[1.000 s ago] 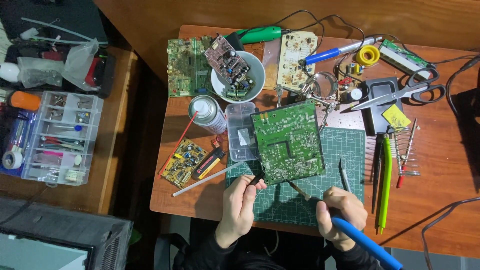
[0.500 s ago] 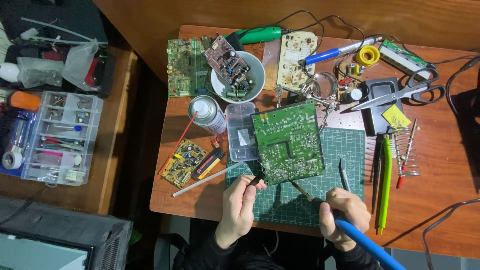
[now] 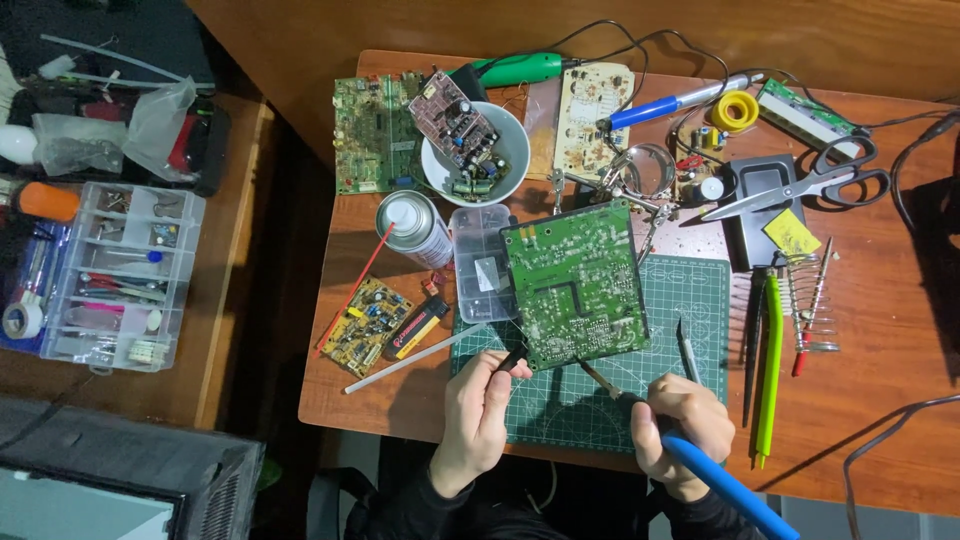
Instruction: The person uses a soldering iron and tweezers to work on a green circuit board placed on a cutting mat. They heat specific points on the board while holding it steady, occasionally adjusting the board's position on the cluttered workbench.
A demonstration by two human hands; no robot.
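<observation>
Left hand: the left hand (image 3: 478, 405), low in the middle of the frame, is closed in a pinch on a small dark tool (image 3: 514, 358) whose tip meets the lower left corner of the green circuit board (image 3: 575, 285).
Right hand: the right hand (image 3: 683, 427), lower right of centre, is clenched around the blue-handled soldering iron (image 3: 718, 482); its metal tip slants up and left to just beside the board's lower edge.
Board: it lies solder side up, tilted, partly on the green cutting mat (image 3: 690, 300) and touching the clear plastic box (image 3: 482, 262) on its left.
Step in hand: by the look of it, work on a joint along the board's lower edge, iron on one side, dark tool on the other.
Next move: it seems to call for a steady iron tip on one small joint, with the left hand keeping the board from sliding.
Around: a spray can (image 3: 412, 228) and a white bowl (image 3: 505, 165) of small boards sit toward the upper left of the tabletop (image 3: 880, 400); scissors (image 3: 810, 182) lie at upper right; a green pen (image 3: 768, 370) lies right of the mat.
</observation>
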